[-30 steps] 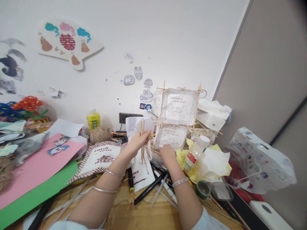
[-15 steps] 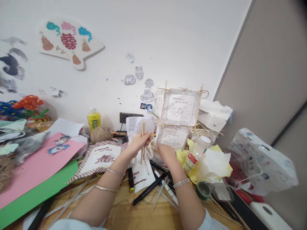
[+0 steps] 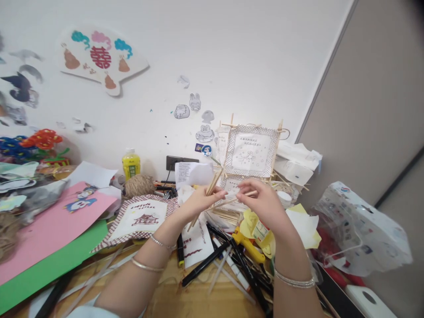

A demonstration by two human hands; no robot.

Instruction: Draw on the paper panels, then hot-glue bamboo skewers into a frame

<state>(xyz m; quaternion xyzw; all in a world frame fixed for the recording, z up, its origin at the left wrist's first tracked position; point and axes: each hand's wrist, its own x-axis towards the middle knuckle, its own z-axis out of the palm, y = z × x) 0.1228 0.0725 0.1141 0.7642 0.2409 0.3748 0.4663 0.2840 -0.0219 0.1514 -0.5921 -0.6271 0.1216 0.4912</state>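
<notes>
My left hand [image 3: 200,202] is closed round a few thin wooden sticks [image 3: 210,187] that tilt up to the right. My right hand [image 3: 265,204] is raised beside it and pinches one more thin stick [image 3: 232,201], which runs across to the left hand. Both hands hover over a loose pile of sticks [image 3: 225,215] and black marker pens [image 3: 205,263] on the wooden table. Just behind them stands a stick-framed paper lantern [image 3: 252,152] with printed panels.
A printed paper panel with a house drawing [image 3: 139,218] lies left of the hands, beside pink and green card sheets [image 3: 49,238]. A twine ball [image 3: 139,185] and yellow bottle [image 3: 130,164] stand by the wall. A yellow glue gun [image 3: 248,247], yellow paper [image 3: 304,227] and a plastic bag [image 3: 361,225] fill the right.
My right hand rose from the table pile with one stick and met the left hand. The left hand tilted its sticks from upright to slanting right. The view shifted slightly.
</notes>
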